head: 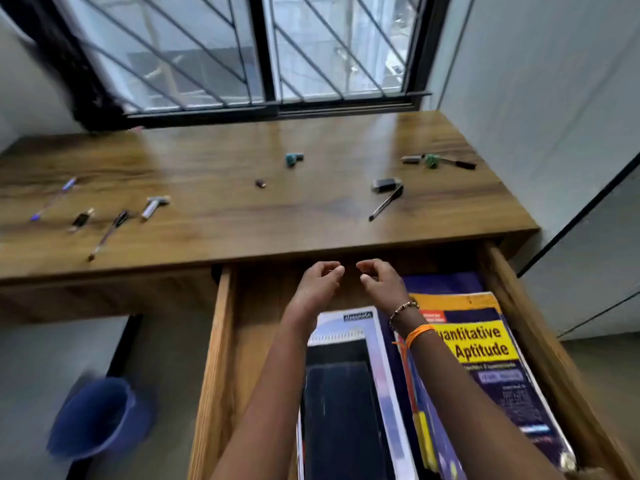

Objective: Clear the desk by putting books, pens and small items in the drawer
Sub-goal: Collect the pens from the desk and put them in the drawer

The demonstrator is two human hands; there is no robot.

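Desk: a wide brown wood-grain desk (pixel 214 209) under a barred window (pixel 242 50), with pens and small items scattered across its top.
Drawer: a pulled-out wooden drawer (pixel 216 358) below the desk's front edge, holding the books.
Books: a yellow-and-purple "Quantitative Aptitude" paperback (pixel 485 358) lies at the drawer's right on a purple book; a white spiral-bound notebook with a black cover panel (pixel 349 393) lies left of it.
Bucket: a blue plastic bucket (pixel 97 417) on the floor, left of the drawer, blurred.
Left hand: the left hand (pixel 317 282) hovers over the drawer's back end, fingers loosely curled, holding nothing.
Right hand: the right hand (pixel 381 280) just beside it, fingers likewise curled and empty, with a bead bracelet and orange thread at the wrist.
Pens: a black-capped clear pen (pixel 386 202) on the desk's right; a purple pen (pixel 53 199) and a dark slim pen (pixel 107 233) on the left.
Small items: a teal sharpener-like piece (pixel 293 159) mid-desk; a grey-black eraser (pixel 385 184) touching the clear pen's cap.
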